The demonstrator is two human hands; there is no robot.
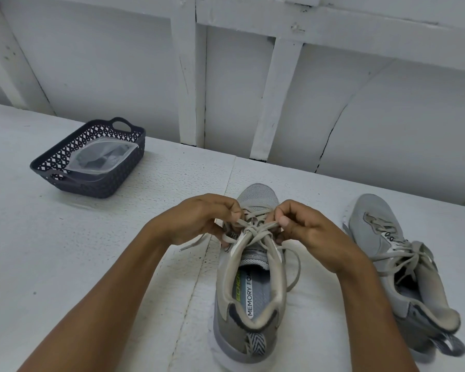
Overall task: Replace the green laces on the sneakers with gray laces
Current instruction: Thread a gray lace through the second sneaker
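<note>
Bow knot [249, 230] of pale gray lace [297, 264] mid-tongue on near gray mesh sneaker [255, 196], toe away; left hand [199, 218], right hand [310, 232] flanking it evenly, each pinching a loop [267, 225].

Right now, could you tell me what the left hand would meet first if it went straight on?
Probably the right hand: the left hand points across the sneaker toward it, only the laces between them.

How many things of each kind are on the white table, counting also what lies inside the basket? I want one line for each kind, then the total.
Sneakers: 2
Basket: 1
Plastic bag: 1
Total: 4
</note>
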